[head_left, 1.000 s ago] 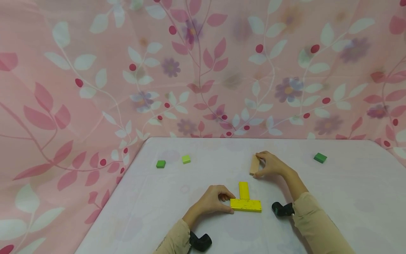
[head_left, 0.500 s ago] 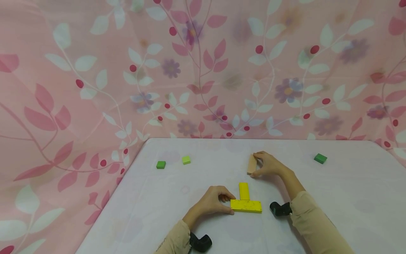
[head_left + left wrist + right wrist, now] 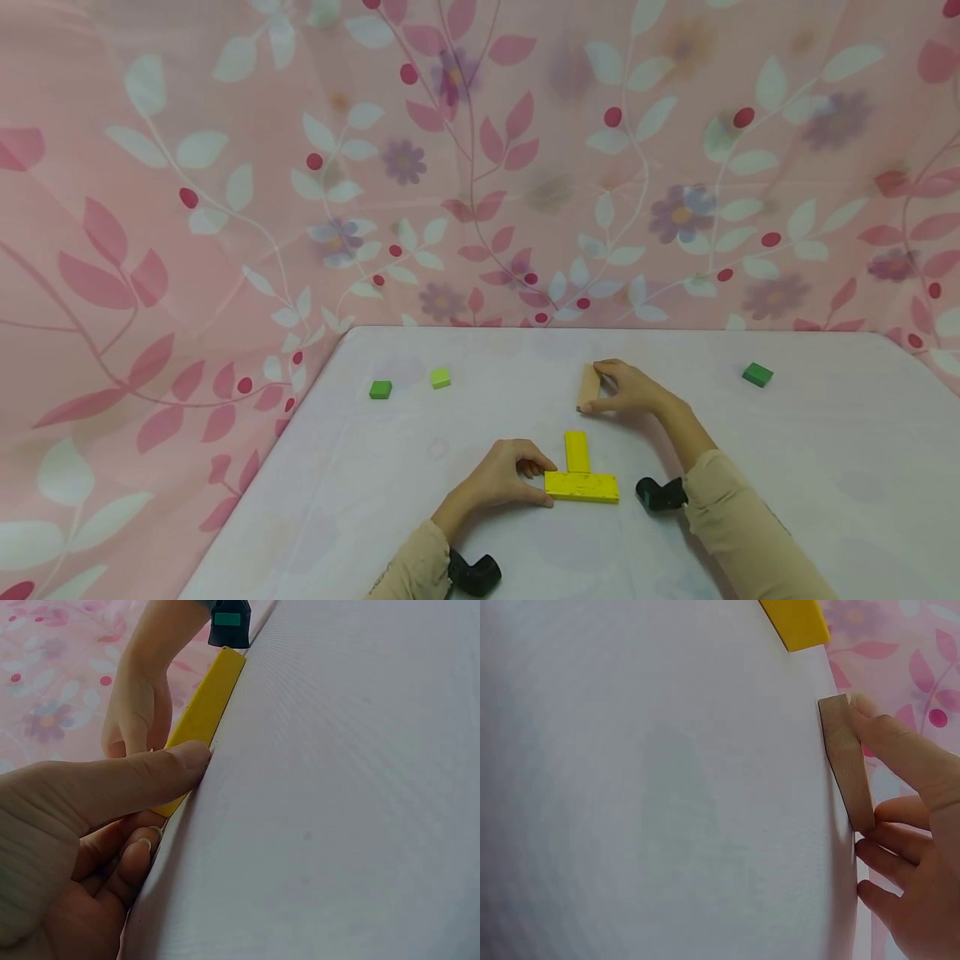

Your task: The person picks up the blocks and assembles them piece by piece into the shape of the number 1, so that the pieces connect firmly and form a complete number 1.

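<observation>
In the head view two yellow blocks make an upside-down T. The long yellow block (image 3: 581, 487) lies crosswise at the front, and a smaller yellow block (image 3: 577, 451) stands off its far side. My left hand (image 3: 504, 475) pinches the left end of the long one between thumb and fingers; the left wrist view shows the thumb (image 3: 176, 766) along its side. Behind the T, my right hand (image 3: 633, 390) grips a plain wooden block (image 3: 588, 387) by its two ends, thumb at the near end. In the right wrist view this wooden block (image 3: 846, 761) lies close over the white cloth.
Two small green blocks, one mid-green (image 3: 380, 390) and one lime (image 3: 440, 378), lie at the back left of the white table (image 3: 337, 500). A darker green block (image 3: 757, 374) lies at the back right. A pink floral curtain (image 3: 480, 167) hangs behind.
My right hand has moved left with the wooden block, bringing it nearly behind the small yellow block. The left hand and the yellow blocks have stayed in place.
</observation>
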Available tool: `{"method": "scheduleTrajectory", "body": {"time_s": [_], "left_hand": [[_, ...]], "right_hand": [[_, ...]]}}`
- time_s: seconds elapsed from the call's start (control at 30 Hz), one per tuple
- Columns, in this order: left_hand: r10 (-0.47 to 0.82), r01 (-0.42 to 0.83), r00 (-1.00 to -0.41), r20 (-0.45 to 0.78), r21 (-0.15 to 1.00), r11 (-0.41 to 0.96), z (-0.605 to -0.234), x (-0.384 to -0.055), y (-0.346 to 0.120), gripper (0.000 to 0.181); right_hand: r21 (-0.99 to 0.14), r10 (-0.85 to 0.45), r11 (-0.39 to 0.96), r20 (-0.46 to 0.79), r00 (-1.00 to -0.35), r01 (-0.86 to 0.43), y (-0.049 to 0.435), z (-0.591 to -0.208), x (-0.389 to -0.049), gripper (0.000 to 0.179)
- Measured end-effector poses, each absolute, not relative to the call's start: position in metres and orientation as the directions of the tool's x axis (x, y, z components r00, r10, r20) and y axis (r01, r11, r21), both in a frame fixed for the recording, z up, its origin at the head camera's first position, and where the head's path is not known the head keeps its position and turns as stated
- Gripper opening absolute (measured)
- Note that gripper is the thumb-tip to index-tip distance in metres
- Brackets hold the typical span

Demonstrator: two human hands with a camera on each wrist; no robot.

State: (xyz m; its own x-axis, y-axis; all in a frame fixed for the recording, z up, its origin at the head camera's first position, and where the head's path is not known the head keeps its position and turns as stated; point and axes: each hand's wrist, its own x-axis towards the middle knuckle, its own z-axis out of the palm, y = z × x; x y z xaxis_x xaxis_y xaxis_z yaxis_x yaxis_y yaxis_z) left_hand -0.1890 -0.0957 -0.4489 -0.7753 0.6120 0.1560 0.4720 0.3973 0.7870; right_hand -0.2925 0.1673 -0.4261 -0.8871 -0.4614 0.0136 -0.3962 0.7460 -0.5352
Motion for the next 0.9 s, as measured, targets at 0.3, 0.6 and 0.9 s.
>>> {"method": "scheduleTrajectory", "body": {"time_s": [0.3, 0.6, 0.9], "left_hand": [[0.614, 0.472, -0.773, 0.157, 0.79, 0.391, -0.449, -0.189, -0.096, 0.034], [0.615, 0.472, -0.773, 0.158, 0.791, 0.389, -0.448, -0.188, -0.096, 0.034], [0.62, 0.483, -0.766, 0.167, 0.787, 0.385, -0.45, -0.189, -0.097, 0.034]], "right_hand": [[-0.549, -0.462, 0.745, -0.013, -0.887, -0.38, 0.161, -0.424, -0.29, 0.09], [-0.516, -0.467, 0.761, -0.015, -0.884, -0.393, 0.157, -0.426, -0.29, 0.091], [-0.489, -0.534, 0.737, 0.002, -0.845, -0.467, 0.153, -0.424, -0.29, 0.076]]}}
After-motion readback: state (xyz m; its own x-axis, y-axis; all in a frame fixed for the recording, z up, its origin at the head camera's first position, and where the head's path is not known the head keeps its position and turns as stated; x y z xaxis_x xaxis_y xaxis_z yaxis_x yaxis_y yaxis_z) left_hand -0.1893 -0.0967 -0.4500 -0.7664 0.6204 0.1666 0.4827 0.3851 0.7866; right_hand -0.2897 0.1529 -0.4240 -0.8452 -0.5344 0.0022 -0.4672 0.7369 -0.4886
